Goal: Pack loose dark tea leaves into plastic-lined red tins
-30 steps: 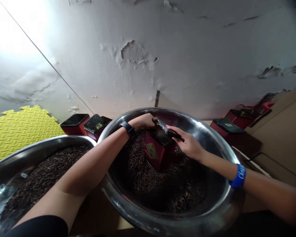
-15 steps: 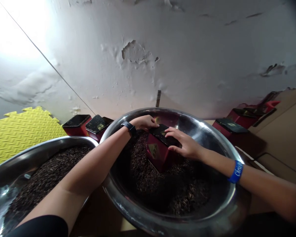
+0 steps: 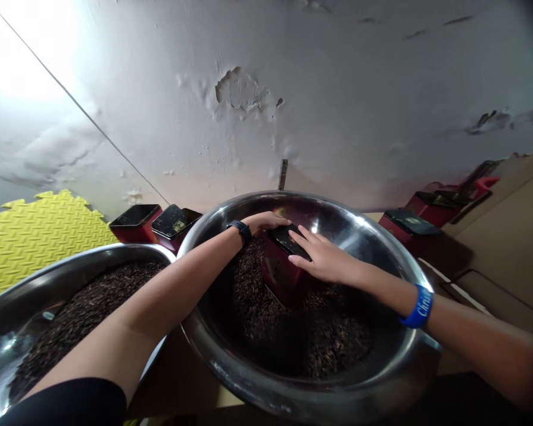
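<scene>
A red tin (image 3: 281, 272) with a black lid (image 3: 292, 241) stands slightly tilted on dark, dry leaf-like bits (image 3: 255, 296), which look like loose tea, inside a large steel bowl (image 3: 302, 387). At the lid's far left edge, my left hand (image 3: 266, 222) is closed on the tin, its fingertips partly hidden. My right hand (image 3: 322, 254) lies across the lid's right side, fingers stretched and apart, thumb near the front corner. Its far fingers cover part of the lid.
On the left, another steel bowl (image 3: 84, 255) holds more dark leaves (image 3: 93, 319). Behind it are black-topped red tins (image 3: 135, 223) and a yellow foam mat (image 3: 39, 242). More red tins (image 3: 411, 228) stand at right near cardboard (image 3: 510, 219). A peeling wall (image 3: 337, 106) rises behind.
My right hand has slid left and flattened further over the lid. My left hand has shifted slightly right along its edge, fingers reaching over more. The view has moved a little.
</scene>
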### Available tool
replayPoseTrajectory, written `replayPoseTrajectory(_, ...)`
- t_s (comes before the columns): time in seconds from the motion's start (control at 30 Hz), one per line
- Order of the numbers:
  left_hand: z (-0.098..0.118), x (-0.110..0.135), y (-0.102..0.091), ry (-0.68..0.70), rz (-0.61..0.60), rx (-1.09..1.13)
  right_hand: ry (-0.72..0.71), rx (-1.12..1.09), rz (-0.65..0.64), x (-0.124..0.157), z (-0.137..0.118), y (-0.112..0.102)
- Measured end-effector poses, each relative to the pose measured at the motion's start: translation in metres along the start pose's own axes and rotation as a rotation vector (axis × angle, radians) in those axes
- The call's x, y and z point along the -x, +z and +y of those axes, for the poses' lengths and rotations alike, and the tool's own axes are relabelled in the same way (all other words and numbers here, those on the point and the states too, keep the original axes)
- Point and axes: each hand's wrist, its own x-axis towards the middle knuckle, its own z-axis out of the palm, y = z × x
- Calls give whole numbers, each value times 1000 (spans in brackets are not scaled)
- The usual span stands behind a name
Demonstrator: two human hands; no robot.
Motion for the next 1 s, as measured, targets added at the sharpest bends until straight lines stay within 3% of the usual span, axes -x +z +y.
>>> replayPoseTrajectory(0.13,2,-1,8,35,13,26,146,-44,17,-1,-6,5)
replayPoseTrajectory(0.27,3,10,26,46,264,-29,271,-167,213,5,-14,20)
replayPoseTrajectory(0.37,7,34,33,19,255,28,246,-299,331,13,-18,20)
replayPoseTrajectory(0.47,30,61,31,111,280,64,136,-286,495,28,-17,-9)
replayPoseTrajectory(0.6,110,73,42,425,347,104,64,-133,769,77,-1,-93)
replayPoseTrajectory(0.7,187,51,82,666,281,99,155,60,950,132,26,-150)
replayPoseTrajectory(0.8,238,7,150,745,138,47,332,211,1022,183,69,-164)
replayPoseTrajectory(0.9,245,-39,228,745,120,-175,590,235,1017,211,123,-130)
replayPoseTrajectory(1.0,220,-71,289,647,134,-432,771,147,922,216,172,-74)
